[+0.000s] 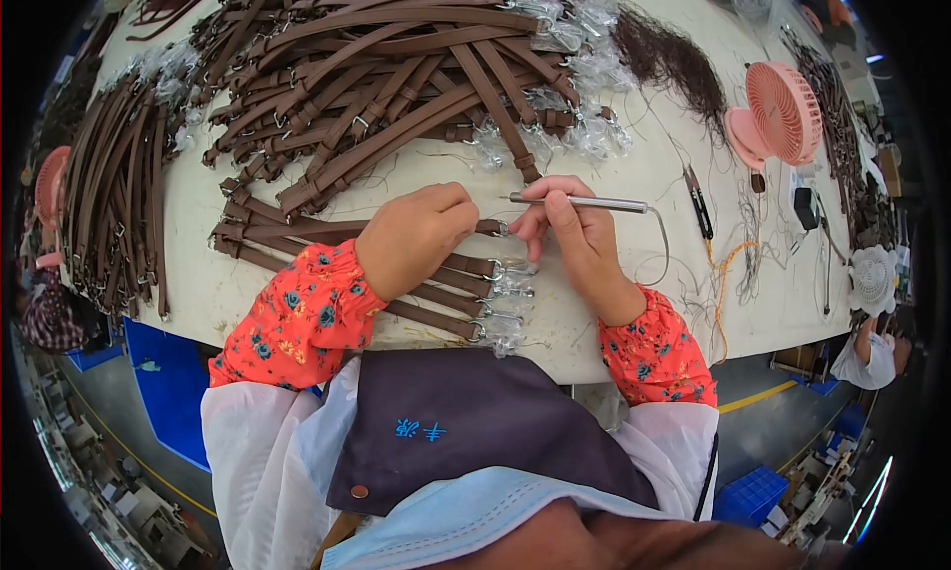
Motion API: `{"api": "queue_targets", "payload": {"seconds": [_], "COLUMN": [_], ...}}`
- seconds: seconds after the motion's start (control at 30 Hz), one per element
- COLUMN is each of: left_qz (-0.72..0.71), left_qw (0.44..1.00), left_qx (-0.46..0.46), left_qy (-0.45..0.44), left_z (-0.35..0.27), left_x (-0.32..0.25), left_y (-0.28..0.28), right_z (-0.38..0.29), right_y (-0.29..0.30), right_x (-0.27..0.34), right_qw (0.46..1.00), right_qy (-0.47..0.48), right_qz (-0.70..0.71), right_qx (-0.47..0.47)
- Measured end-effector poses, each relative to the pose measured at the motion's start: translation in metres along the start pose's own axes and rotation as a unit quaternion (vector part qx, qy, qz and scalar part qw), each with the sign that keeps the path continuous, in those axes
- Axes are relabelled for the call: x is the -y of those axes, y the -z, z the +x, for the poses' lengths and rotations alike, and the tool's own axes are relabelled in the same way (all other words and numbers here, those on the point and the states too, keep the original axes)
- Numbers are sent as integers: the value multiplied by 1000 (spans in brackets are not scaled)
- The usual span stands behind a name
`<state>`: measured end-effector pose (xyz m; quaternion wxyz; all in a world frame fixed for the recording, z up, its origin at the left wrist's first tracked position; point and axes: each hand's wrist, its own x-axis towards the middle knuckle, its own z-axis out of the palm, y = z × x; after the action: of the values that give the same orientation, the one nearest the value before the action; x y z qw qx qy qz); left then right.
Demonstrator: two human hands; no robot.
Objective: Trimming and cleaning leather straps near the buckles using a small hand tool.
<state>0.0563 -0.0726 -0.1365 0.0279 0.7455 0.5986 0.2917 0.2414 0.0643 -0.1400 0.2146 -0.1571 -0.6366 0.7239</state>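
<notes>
My left hand is curled over a brown leather-like strap, its thumb hidden beneath. The strap's metal-fitted end comes out to the right of the fingers. In my right hand lies a slim metal pen-shaped tool with a fine tip pointing left and a thin grey cord behind. The lower right fingers are close to the strap's metal end; whether they touch it is unclear. Several more straps lie side by side below, their metal ends in clear plastic wrap.
A large pile of brown straps covers the far side of the table. Another bundle lies left. At right are dark thread scraps, a pink fan, thread snips and an orange cord.
</notes>
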Motion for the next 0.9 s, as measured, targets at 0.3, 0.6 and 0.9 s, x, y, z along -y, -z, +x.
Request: {"api": "queue_targets", "payload": {"seconds": [0.3, 0.6, 0.9], "left_qz": [-201, -82, -121], "left_qw": [955, 991, 984], "left_qx": [47, 23, 2], "left_qy": [214, 101, 131], "left_z": [5, 2, 4], "left_x": [-14, -11, -9], "left_y": [5, -4, -5], "right_z": [0, -3, -2], "right_y": [-1, 2, -1], "right_x": [1, 3, 6], "right_qw": [1000, 999, 994], "right_qy": [-11, -38, -90], "right_qz": [3, -10, -59], "right_qx": [-22, 23, 37]}}
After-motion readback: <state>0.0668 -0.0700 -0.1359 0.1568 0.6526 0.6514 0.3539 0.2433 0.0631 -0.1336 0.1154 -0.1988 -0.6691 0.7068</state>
